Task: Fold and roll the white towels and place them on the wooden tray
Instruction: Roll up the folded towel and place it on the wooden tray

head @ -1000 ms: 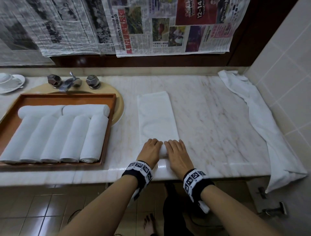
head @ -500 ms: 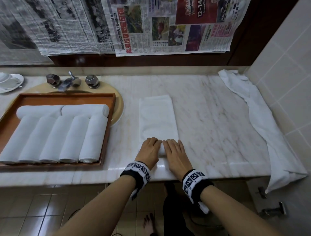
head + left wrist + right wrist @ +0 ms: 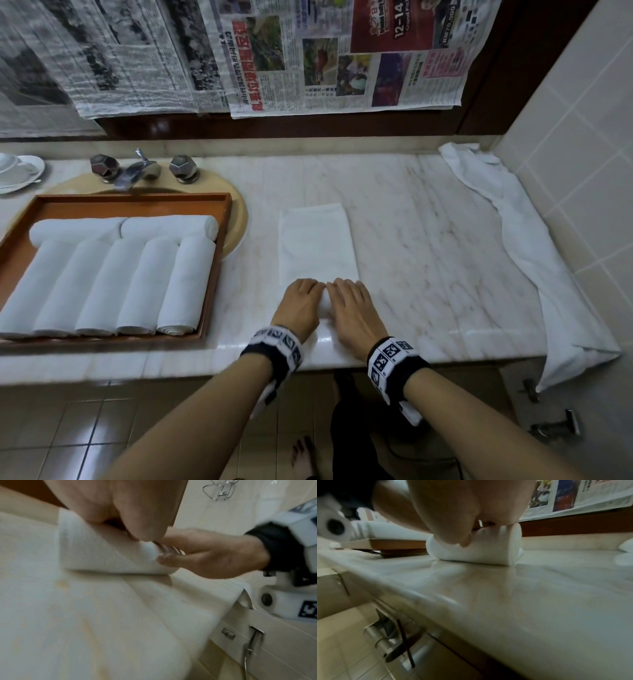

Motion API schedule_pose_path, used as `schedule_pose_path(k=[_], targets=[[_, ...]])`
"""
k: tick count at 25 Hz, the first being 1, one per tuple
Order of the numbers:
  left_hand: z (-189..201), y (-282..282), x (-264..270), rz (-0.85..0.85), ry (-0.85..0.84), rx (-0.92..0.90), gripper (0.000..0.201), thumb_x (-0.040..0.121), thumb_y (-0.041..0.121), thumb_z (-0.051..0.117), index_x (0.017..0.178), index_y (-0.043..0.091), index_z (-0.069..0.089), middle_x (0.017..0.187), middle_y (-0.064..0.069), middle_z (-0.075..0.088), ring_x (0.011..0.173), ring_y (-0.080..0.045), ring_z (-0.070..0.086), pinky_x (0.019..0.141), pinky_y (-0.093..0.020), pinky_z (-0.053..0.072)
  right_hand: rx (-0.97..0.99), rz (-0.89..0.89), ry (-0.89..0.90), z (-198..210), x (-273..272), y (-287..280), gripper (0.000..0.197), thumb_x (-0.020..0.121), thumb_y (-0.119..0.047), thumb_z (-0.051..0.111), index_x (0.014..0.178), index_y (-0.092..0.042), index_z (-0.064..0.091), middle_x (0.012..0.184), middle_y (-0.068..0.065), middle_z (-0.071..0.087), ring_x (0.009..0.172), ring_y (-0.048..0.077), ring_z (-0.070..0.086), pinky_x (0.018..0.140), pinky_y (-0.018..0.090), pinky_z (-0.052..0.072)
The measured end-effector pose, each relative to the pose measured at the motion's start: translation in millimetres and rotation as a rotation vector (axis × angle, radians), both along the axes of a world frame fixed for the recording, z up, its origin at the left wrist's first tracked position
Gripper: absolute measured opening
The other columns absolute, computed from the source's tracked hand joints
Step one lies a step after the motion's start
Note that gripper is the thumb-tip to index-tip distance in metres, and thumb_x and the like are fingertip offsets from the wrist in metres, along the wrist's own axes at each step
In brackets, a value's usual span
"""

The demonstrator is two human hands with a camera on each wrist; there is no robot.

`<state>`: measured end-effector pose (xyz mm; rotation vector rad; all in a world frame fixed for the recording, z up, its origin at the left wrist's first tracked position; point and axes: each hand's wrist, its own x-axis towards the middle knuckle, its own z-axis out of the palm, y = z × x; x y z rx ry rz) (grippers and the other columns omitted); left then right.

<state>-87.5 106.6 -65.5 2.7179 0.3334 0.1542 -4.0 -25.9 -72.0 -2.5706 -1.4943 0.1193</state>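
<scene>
A folded white towel [image 3: 317, 240] lies lengthwise on the marble counter [image 3: 428, 240]. Its near end is rolled up, and my left hand [image 3: 303, 298] and right hand [image 3: 349, 301] lie side by side on that roll. In the left wrist view the roll [image 3: 106, 555] sits under my left hand, and my right hand [image 3: 214, 558] curls its thumb and fingers round its end. The right wrist view shows the roll [image 3: 479, 550] gripped from above. The wooden tray [image 3: 137, 200] at the left holds several rolled towels [image 3: 102, 284].
A loose white towel [image 3: 534, 246] trails along the tiled right wall and hangs over the counter's front edge. A faucet [image 3: 133, 171] stands behind the tray, which rests over the sink rim [image 3: 239, 219]. A cup and saucer [image 3: 17, 168] sit far left.
Both hands have rolled the towel a little farther away from me. The roll is thicker and the flat part ahead of it is shorter.
</scene>
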Motion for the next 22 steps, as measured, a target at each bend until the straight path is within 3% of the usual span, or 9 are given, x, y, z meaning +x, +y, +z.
schedule_pose_path(k=[2, 4, 7, 10, 13, 15, 17, 19, 22], targets=[[9.9, 11.4, 17.4, 0.007, 0.104, -0.011, 0.04, 0.08, -0.002, 0.048, 0.117, 0.004, 0.062, 0.113, -0.014, 0.061, 0.104, -0.033, 0.055, 0.094, -0.034, 0.039, -0.044, 0.005, 0.037, 3.5, 6.4, 5.9, 0.055, 0.076, -0.002, 0.047, 0.13, -0.005, 0.051, 0.124, 0.01, 0.056, 0.114, 0.03, 0.053, 0.108, 0.045, 0.037], [12.5, 10.7, 19.7, 0.081, 0.092, -0.048, 0.039, 0.083, -0.003, 0.05, 0.119, 0.004, 0.061, 0.117, -0.014, 0.06, 0.105, -0.031, 0.053, 0.095, -0.032, 0.038, -0.055, 0.02, 0.079, 10.6, 18.4, 15.1, 0.048, 0.083, -0.001, 0.048, 0.13, -0.01, 0.049, 0.123, 0.006, 0.054, 0.114, 0.028, 0.05, 0.107, 0.038, 0.03], [-1.9, -8.8, -1.8, 0.114, -0.136, -0.015, 0.033, 0.085, -0.002, 0.054, 0.117, -0.001, 0.062, 0.116, -0.017, 0.061, 0.106, -0.032, 0.054, 0.098, -0.033, 0.04, -0.112, 0.081, 0.131, 23.6, 32.5, 24.3, 0.035, 0.098, -0.012, 0.04, 0.132, -0.013, 0.047, 0.127, 0.005, 0.053, 0.118, 0.025, 0.046, 0.103, 0.035, 0.027], [-20.7, -17.8, -20.8, 0.086, -0.261, 0.034, 0.031, 0.09, 0.009, 0.045, 0.113, -0.001, 0.063, 0.112, -0.016, 0.062, 0.104, -0.026, 0.048, 0.097, -0.031, 0.036, -0.167, 0.073, 0.159, 26.6, 27.7, 23.3, 0.033, 0.098, -0.012, 0.038, 0.129, -0.012, 0.05, 0.127, 0.007, 0.053, 0.119, 0.026, 0.046, 0.103, 0.036, 0.03], [-13.0, -2.6, -4.9, 0.054, -0.107, 0.052, 0.03, 0.081, 0.0, 0.055, 0.11, 0.002, 0.064, 0.107, -0.013, 0.064, 0.099, -0.029, 0.056, 0.091, -0.034, 0.043, -0.043, -0.001, 0.072, 16.7, 5.6, 11.7, 0.037, 0.094, -0.013, 0.035, 0.124, -0.004, 0.054, 0.121, 0.012, 0.055, 0.111, 0.03, 0.051, 0.103, 0.041, 0.039], [-0.3, 8.1, 10.9, 0.031, 0.062, 0.035, 0.031, 0.086, 0.0, 0.051, 0.115, 0.006, 0.062, 0.113, -0.01, 0.061, 0.104, -0.029, 0.056, 0.092, -0.033, 0.04, -0.044, 0.004, 0.048, 9.7, 2.3, 6.8, 0.047, 0.086, -0.013, 0.028, 0.12, -0.004, 0.058, 0.114, 0.01, 0.059, 0.105, 0.03, 0.057, 0.101, 0.045, 0.044], [6.1, 10.6, 17.5, 0.048, 0.091, -0.007, 0.031, 0.09, 0.002, 0.047, 0.118, 0.007, 0.06, 0.117, -0.01, 0.059, 0.108, -0.028, 0.052, 0.094, -0.031, 0.037, -0.03, 0.003, 0.093, 11.4, 11.4, 12.0, 0.05, 0.083, -0.015, 0.022, 0.112, -0.007, 0.061, 0.104, 0.008, 0.062, 0.097, 0.029, 0.058, 0.095, 0.043, 0.046], [6.3, 2.2, 7.3, 0.09, -0.033, -0.014, 0.029, 0.087, -0.001, 0.055, 0.115, 0.002, 0.063, 0.114, -0.014, 0.061, 0.104, -0.031, 0.055, 0.093, -0.035, 0.042, -0.053, -0.006, 0.141, 18.6, 23.0, 23.9, 0.045, 0.088, -0.016, 0.023, 0.11, -0.009, 0.061, 0.105, 0.008, 0.061, 0.1, 0.03, 0.057, 0.093, 0.04, 0.042], [-11.3, -10.2, -13.6, 0.036, -0.235, 0.033, 0.047, 0.072, -0.012, 0.063, 0.117, -0.002, 0.06, 0.114, -0.016, 0.06, 0.105, -0.029, 0.05, 0.098, -0.034, 0.039, -0.158, -0.033, 0.187, 24.4, 31.2, 37.5, 0.033, 0.097, -0.007, 0.035, 0.124, -0.009, 0.054, 0.123, 0.009, 0.055, 0.116, 0.028, 0.048, 0.099, 0.035, 0.035]])
